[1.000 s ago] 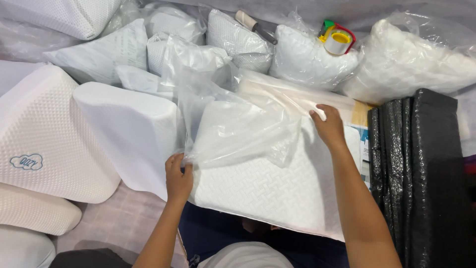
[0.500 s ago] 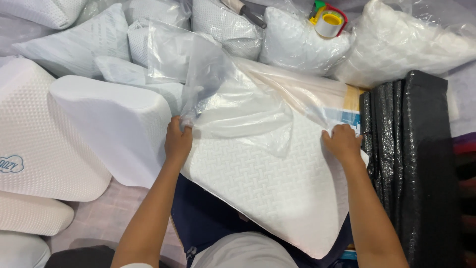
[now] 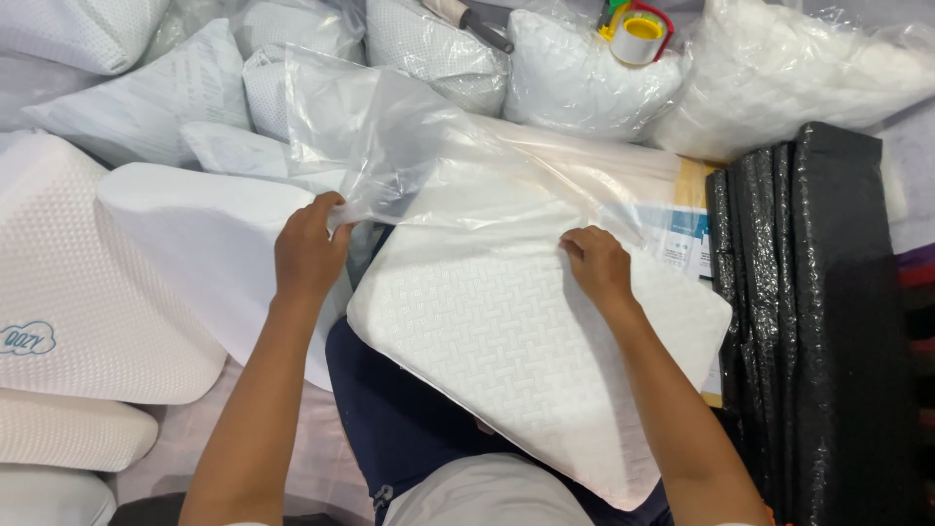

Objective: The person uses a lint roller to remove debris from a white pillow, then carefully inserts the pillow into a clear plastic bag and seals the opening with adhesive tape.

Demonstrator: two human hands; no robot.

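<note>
Two hands work one white pillow, which lies across the person's lap with its long axis running from upper left to lower right. A clear bag covers the pillow's upper end, its open mouth facing the person. The left hand sits at the pillow's upper left corner, fingers pinching the bag's edge. The right hand rests on top of the pillow near its upper right edge, fingers curled, pinching the bag's rim against the cover. Both are about equally near the mouth. Left of the pillow lie bare foam pillows; beyond it, bagged pillows and a tape roll; right of it, black wrapped bundles.
</note>
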